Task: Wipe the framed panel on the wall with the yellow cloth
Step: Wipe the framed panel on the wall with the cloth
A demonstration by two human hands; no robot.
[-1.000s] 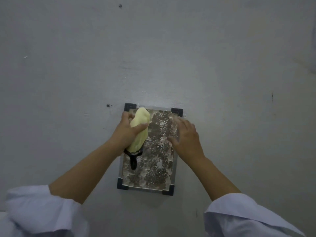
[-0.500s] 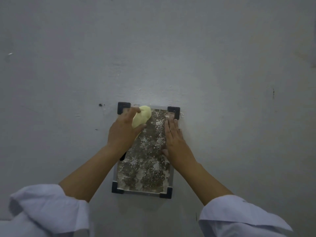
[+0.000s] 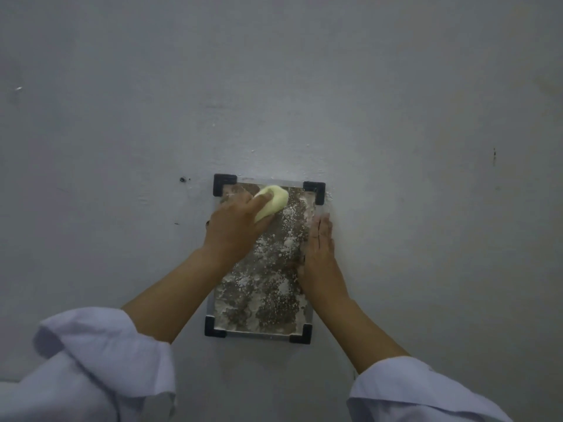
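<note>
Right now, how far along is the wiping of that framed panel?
Barely begun. No part of the framed panel looks clean: white powdery patches run from top to bottom. In hand: the left hand presses the yellow cloth near the top edge, while the right hand lies flat along the right side. Nearly the whole surface remains.

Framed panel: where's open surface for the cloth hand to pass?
Free: the dusty framed panel's lower half, down to the black bottom corner caps. Crowded: top, where the left hand grips the yellow cloth; right edge, under the flat right hand.
</note>
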